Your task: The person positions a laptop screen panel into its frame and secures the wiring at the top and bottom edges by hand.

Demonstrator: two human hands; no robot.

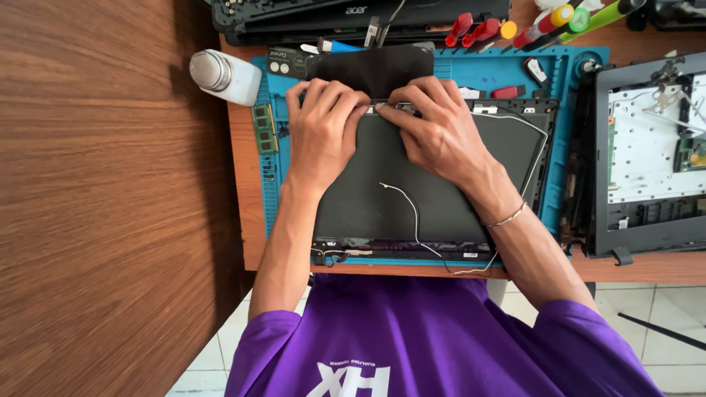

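Here both hands press on the far edge of a dark laptop lid panel point(434, 191) lying flat on a blue repair mat point(566, 73) on the counter point(243, 191). The left hand point(323, 129) and right hand point(434, 125) meet fingertip to fingertip, pinching something too small to tell.

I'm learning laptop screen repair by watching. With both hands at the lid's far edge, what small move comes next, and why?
Probably a gentle pull on the small part pinched at the top edge of the laptop lid: both the left hand and right hand have fingertips meeting there, just below the black sheet.
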